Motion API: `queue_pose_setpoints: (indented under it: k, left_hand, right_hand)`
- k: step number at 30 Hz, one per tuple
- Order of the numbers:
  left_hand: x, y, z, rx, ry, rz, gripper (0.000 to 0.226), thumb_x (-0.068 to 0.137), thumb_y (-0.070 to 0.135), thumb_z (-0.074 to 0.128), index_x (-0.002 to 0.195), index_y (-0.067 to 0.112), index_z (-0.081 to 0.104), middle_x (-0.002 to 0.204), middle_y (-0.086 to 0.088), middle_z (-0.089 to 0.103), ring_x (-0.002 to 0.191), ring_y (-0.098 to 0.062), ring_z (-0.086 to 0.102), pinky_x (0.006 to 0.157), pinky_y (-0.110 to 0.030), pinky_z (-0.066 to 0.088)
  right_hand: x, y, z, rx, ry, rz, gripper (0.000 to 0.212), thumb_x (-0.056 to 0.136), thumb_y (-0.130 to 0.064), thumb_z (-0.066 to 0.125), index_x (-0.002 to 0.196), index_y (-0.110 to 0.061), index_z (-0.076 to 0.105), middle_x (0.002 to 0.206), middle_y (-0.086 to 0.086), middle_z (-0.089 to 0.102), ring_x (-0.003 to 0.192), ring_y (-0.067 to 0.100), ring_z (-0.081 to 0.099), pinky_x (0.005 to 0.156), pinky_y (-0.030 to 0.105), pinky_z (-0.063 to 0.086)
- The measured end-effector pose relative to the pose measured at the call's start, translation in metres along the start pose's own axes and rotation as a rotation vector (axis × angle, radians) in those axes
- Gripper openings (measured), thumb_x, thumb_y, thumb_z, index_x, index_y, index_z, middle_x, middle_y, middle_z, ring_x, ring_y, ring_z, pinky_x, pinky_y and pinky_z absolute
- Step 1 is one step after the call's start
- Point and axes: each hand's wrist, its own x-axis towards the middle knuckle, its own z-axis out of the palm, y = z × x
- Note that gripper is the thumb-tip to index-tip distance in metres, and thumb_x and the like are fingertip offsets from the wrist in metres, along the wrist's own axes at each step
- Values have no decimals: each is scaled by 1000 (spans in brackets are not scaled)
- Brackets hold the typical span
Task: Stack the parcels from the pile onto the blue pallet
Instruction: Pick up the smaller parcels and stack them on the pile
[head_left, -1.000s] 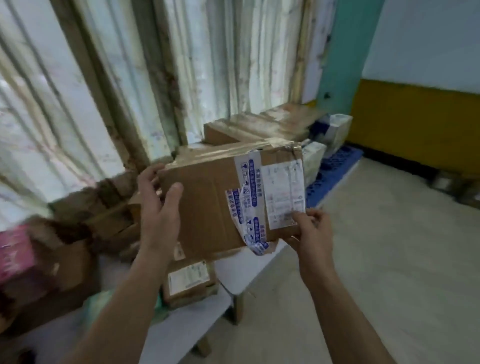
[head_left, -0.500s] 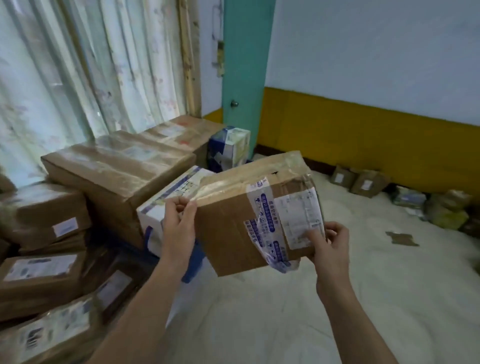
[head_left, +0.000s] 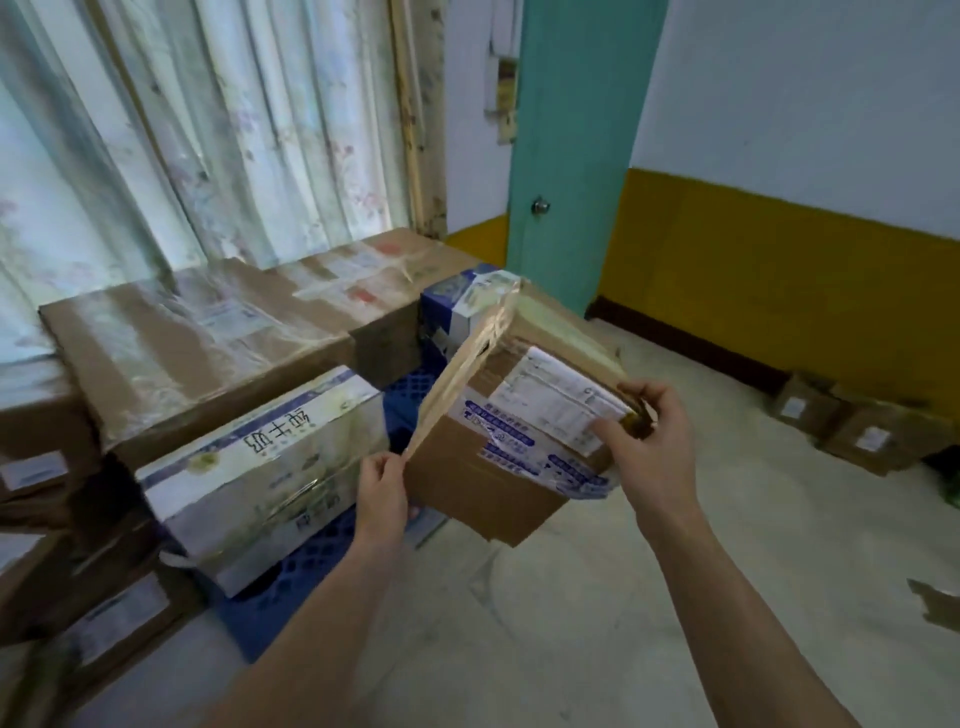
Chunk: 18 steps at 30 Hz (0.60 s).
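The parcel (head_left: 511, 415) is in the air, tilted, just right of the white box (head_left: 265, 467) that lies on the pallet (head_left: 306, 566), and in front of the small blue-and-white box (head_left: 457, 306). Both hands are clamped on it: the left hand (head_left: 382, 493) pinches its lower left corner by the taped edge, and the right hand (head_left: 652, 441) grips its right corner beside the shipping label (head_left: 561, 402), fingers curled over the edge.

What could go wrong, as I judge it: the hold is only at two corners, so a heavy or shifting load inside could twist the parcel out of the left hand's pinch and drop it onto the pallet's edge or the floor. The loose blue tape hanging under the label could snag or peel if the right hand slides. The bare pallet beside the white box looks narrow; set down tilted as it is, the parcel may land half off the pallet's front edge or lean on the white box rather than sit flat. The big brown box (head_left: 208, 343) behind the white box leaves little room to push it further back.

Against half a second ago, the parcel has rolled from roughly level to a steep tilt, label side now facing up and right. The left hand has dropped from the top left corner to the lower one. The view has closed in on the pallet, whose blue grid now shows plainly beside the white box.
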Motion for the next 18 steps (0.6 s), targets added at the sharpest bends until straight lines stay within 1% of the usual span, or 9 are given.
queue_pose_setpoints:
  k: [2,4,7,8,9,12,14,16,18]
  left_hand:
    - [11,-8,19,-22,60,-82,21,109,35,40,105,22,56,105,-9,55,91,-28,56,73,-40,46]
    - [20,-12,33,-32,132,-134,22,109,33,39,114,19,56,110,-10,57,95,-31,57,74,-40,46]
    - [34,-19,44,-42,227,-195,26,110,30,37,128,18,51,113,-5,55,101,-27,57,86,-46,51]
    - [39,-21,47,-49,254,-210,26,110,28,36,130,16,49,112,-5,54,98,-25,56,88,-47,51]
    - [46,-22,50,-49,283,-233,27,111,25,35,131,13,48,110,-7,53,92,-25,55,83,-44,51]
    - [72,-31,60,-71,342,-296,26,111,15,32,126,3,51,110,-13,54,76,-24,52,58,-35,43]
    - [88,-36,67,-155,350,-320,22,110,9,33,119,5,53,94,-14,54,67,-25,48,53,-34,40]
    - [101,-40,75,-303,371,-355,23,109,2,32,115,6,54,79,-16,49,61,-25,42,53,-38,37]
    - [109,-36,84,-474,389,-371,25,108,0,32,117,6,55,93,-19,56,69,-27,49,69,-48,48]
  right_hand:
    - [39,5,2,-23,-90,-37,37,86,2,71,113,-22,60,106,-12,68,91,-5,67,75,35,64]
    - [77,9,10,-49,-203,-72,37,85,0,74,111,-23,62,109,-17,65,96,-8,64,86,38,62]
    - [123,16,35,-63,-377,-114,36,81,-5,80,103,-28,64,130,-9,61,115,7,62,100,41,56]
    - [136,19,44,-68,-430,-134,37,81,-5,81,100,-31,63,135,-6,60,120,12,60,102,40,54]
    - [148,23,54,-77,-483,-157,38,81,-5,82,99,-32,62,138,-5,59,121,12,59,102,36,53]
    - [183,32,87,-98,-634,-219,34,83,-6,82,99,-28,63,138,-9,56,119,8,56,97,21,49]
    - [204,40,109,-92,-715,-256,35,83,-3,82,97,-28,63,138,-8,56,120,7,56,97,17,49]
    - [221,47,127,-90,-789,-267,33,84,-2,81,99,-26,64,143,-7,54,121,5,54,93,7,46]
    - [238,54,143,-83,-848,-279,31,85,-2,79,102,-24,65,146,-6,53,123,5,55,97,12,48]
